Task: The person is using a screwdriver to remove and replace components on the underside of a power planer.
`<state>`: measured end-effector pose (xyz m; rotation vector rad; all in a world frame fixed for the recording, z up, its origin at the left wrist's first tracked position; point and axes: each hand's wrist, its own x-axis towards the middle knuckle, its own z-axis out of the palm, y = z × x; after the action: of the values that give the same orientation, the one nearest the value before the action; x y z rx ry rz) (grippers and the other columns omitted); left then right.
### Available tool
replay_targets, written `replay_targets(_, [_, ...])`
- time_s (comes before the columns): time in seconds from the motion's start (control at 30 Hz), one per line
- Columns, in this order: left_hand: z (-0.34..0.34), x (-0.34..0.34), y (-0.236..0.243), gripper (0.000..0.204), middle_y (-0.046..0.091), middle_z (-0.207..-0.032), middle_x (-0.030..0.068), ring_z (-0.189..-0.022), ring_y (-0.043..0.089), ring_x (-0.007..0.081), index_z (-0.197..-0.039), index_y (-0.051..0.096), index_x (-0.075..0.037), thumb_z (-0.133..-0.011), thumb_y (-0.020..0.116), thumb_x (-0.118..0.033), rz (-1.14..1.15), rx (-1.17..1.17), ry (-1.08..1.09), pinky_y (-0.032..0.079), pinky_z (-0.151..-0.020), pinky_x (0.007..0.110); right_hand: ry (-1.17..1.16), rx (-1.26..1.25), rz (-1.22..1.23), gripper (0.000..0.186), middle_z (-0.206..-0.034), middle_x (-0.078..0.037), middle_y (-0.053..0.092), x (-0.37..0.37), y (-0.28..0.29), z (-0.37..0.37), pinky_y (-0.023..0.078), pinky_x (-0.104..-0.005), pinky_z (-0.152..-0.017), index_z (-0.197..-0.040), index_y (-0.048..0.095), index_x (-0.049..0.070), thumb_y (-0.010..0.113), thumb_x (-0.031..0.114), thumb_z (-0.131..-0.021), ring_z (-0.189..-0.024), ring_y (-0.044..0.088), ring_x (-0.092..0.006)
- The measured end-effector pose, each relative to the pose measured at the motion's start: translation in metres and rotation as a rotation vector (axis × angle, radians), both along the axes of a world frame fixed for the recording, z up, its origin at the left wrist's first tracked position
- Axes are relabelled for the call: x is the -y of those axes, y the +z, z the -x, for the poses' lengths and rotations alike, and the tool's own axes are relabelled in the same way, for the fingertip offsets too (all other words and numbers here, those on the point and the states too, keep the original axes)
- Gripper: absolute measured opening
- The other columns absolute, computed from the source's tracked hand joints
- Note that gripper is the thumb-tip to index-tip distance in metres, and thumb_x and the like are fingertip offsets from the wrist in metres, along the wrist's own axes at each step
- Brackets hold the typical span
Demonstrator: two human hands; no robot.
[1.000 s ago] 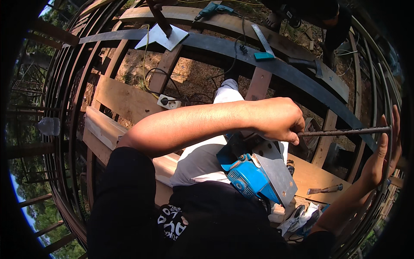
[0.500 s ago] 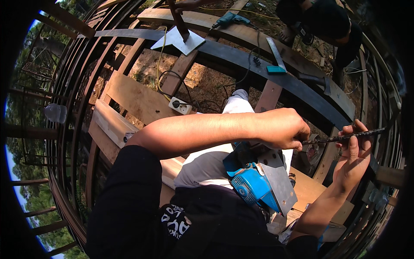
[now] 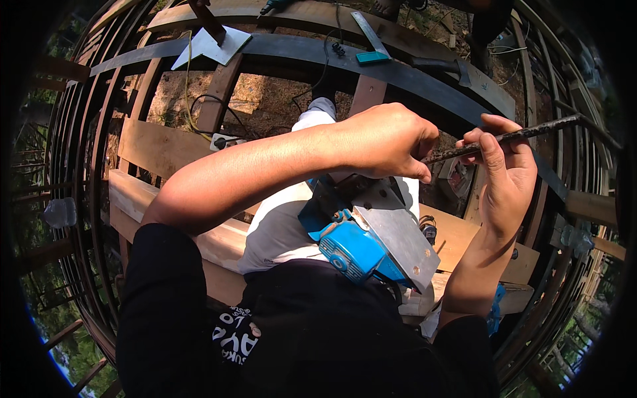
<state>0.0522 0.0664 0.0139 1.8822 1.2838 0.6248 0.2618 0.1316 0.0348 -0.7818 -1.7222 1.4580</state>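
A narrow dark bar (image 3: 551,127) with a rough, speckled surface slants up to the right across both hands. My left hand (image 3: 396,140) reaches over from the left, its fingers closed around the bar's lower end. Farther along, my right hand (image 3: 502,174) pinches the bar between the thumb in front and the fingers behind. Below them a blue electric planer (image 3: 350,248) rests on my lap, its flat metal sole (image 3: 400,240) turned up. Part of the planer's front lies in shadow under my left forearm.
A square with a teal handle (image 3: 373,58) and a hatchet (image 3: 443,66) lie on the long beams ahead. A white sheet (image 3: 215,50) and a power strip (image 3: 227,142) are farther left. Planks (image 3: 159,148) flank my legs. Another person's dark-clothed leg (image 3: 491,26) shows at the upper right.
The view has shifted, so most things sit farther left and higher. The bar is tilted more steeply, and my right hand sits closer to the left one. Both hands keep their hold.
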Motion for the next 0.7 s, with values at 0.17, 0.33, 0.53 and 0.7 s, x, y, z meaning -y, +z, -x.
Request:
replay_targets(0.17, [0.008, -0.003, -0.003, 0.027, 0.073, -0.091, 0.0142, -0.087, 0.071, 0.0244, -0.099, 0.067, 0.0, -0.086, 0.076, -0.021, 0.073, 0.132, -0.123, 0.055, -0.076, 0.037, 0.008, -0.033, 0.08, 0.035, -0.1, -0.013, 0.069, 0.001, 0.003, -0.002, 0.053, -0.0262, -0.074, -0.126, 0.055, -0.005, 0.063, 0.013, -0.097, -0.088, 0.068, -0.0171])
replay_targets(0.33, [0.003, 0.0, -0.001, 0.028, 0.073, -0.088, 0.0127, -0.087, 0.071, 0.0231, -0.099, 0.068, 0.0, -0.087, 0.075, -0.024, 0.051, 0.02, -0.057, 0.055, -0.079, 0.037, 0.047, 0.045, 0.04, 0.025, -0.097, -0.014, 0.069, 0.002, 0.002, -0.006, 0.053, -0.022, -0.066, -0.118, 0.055, -0.003, 0.058, 0.013, -0.1, -0.085, 0.067, -0.0156])
replay_targets(0.53, [0.027, 0.009, -0.007, 0.031, 0.07, -0.103, 0.014, -0.096, 0.069, 0.0263, -0.113, 0.069, -0.003, -0.09, 0.07, -0.024, -0.021, -0.041, -0.109, 0.054, -0.085, 0.039, 0.03, -0.074, 0.124, 0.017, -0.094, -0.017, 0.067, 0.007, 0.003, -0.006, 0.061, -0.03, -0.066, -0.11, 0.052, -0.003, 0.053, 0.012, -0.102, -0.084, 0.071, -0.0239])
replay_targets(0.7, [0.062, 0.041, 0.008, 0.034, 0.067, -0.109, 0.0141, -0.105, 0.065, 0.0328, -0.112, 0.067, -0.002, -0.084, 0.071, -0.019, 0.176, -0.182, -0.153, 0.051, -0.092, 0.043, 0.073, -0.173, 0.061, 0.019, -0.091, -0.022, 0.065, 0.004, 0.019, -0.016, 0.064, -0.0359, -0.068, -0.113, 0.049, -0.005, 0.047, 0.012, -0.104, -0.087, 0.071, -0.0346])
